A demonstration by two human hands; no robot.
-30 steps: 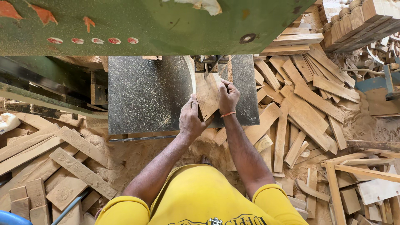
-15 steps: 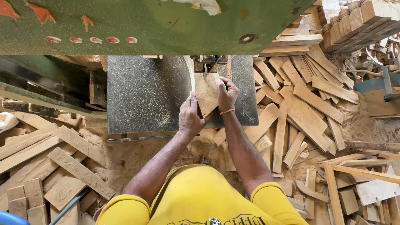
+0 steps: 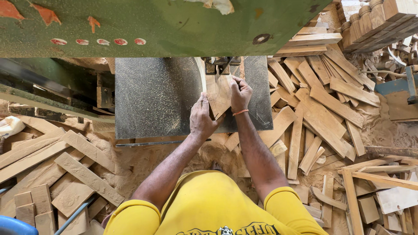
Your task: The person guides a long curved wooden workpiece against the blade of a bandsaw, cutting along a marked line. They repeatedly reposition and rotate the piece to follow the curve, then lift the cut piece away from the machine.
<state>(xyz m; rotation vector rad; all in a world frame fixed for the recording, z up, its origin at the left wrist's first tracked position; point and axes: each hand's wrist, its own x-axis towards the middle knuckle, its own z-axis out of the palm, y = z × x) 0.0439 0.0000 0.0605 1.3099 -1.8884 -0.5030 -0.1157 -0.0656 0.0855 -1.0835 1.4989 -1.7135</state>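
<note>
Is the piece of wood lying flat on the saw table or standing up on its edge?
Flat. The wood piece lies broad face up on the grey saw table, with the left hand and right hand pressing on it.

A flat, pale wooden workpiece [image 3: 219,96], tapering to a point at its near end, lies on the grey saw surface [image 3: 156,98], upper centre of the frame.

wood offcuts [image 3: 322,113], sawdust floor [image 3: 143,161], blue bin [image 3: 13,226]

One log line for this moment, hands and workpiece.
left hand: pressing wooden piece | right hand: gripping its right edge | piece: flat on grey saw table
</note>
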